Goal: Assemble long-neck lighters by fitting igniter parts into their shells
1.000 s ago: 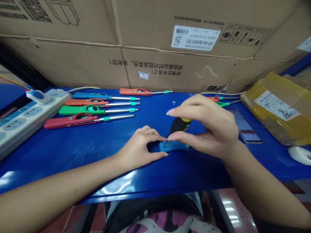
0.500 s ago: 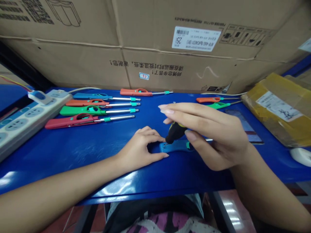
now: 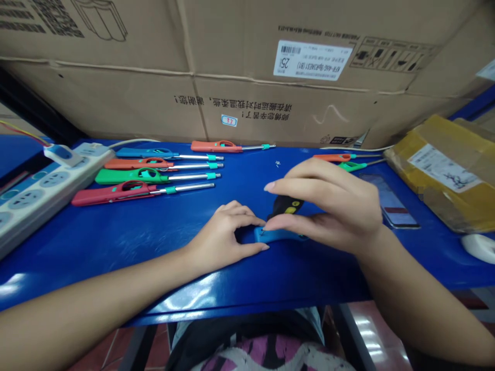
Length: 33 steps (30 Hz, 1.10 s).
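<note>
A blue stick lighter (image 3: 275,235) lies on the blue table (image 3: 127,232) in front of me. My left hand (image 3: 228,232) rests on the table with thumb and forefinger pinched on the lighter's left end. My right hand (image 3: 332,206) is closed on a small black screwdriver with a yellow band (image 3: 286,205), its tip set down on the lighter's left end. Most of the lighter's body is hidden under my right hand.
Several lighters in blue, orange, green and red (image 3: 143,175) lie in a row at the back left, and two more (image 3: 340,161) at the back right. A white power strip (image 3: 34,188) sits at the left. A phone (image 3: 390,202), a yellow parcel (image 3: 444,170) and cardboard boxes (image 3: 240,67) border the table.
My right hand opened its fingers around the screwdriver half a second ago and has now closed on it again, the tip staying on the lighter. My left hand has not moved.
</note>
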Each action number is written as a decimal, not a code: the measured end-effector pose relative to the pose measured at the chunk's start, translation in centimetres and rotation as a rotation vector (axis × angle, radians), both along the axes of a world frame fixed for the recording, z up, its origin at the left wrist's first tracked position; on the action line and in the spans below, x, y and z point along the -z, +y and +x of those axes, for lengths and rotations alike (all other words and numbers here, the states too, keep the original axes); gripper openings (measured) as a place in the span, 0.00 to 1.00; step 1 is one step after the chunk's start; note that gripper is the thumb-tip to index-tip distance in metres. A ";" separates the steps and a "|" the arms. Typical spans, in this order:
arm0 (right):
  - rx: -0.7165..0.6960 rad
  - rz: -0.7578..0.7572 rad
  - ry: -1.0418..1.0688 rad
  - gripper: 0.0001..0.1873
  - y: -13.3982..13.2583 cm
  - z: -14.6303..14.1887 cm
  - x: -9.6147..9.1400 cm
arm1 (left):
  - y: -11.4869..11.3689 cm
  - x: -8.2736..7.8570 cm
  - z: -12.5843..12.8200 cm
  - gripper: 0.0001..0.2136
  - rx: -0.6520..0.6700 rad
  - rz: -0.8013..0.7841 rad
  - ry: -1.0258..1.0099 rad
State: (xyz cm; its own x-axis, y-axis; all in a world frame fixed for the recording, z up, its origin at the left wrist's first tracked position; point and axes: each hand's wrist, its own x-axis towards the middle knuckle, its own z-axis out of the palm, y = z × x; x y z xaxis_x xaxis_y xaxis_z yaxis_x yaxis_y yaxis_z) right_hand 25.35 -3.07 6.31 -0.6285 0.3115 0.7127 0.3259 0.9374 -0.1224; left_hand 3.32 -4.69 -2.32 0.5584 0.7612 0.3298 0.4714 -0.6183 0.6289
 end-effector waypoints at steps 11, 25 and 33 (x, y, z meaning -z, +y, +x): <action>-0.067 -0.013 0.019 0.18 -0.1 -0.4 0.2 | 0.0 0.1 0.0 0.14 0.001 -0.038 -0.015; -0.068 -0.162 0.056 0.20 0.1 -0.5 0.4 | 0.1 0.0 0.1 0.15 -0.003 -0.015 -0.009; -0.080 -0.104 0.176 0.17 0.7 -0.9 1.1 | 0.1 0.1 0.0 0.16 -0.008 -0.001 -0.004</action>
State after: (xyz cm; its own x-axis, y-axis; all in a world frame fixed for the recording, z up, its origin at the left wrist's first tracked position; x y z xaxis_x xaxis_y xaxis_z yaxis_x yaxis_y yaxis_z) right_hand 24.44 -2.38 5.19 -0.5233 0.3431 0.7800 0.2158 0.9389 -0.2683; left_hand 3.28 -4.64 -2.44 0.5507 0.7662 0.3312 0.4740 -0.6136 0.6315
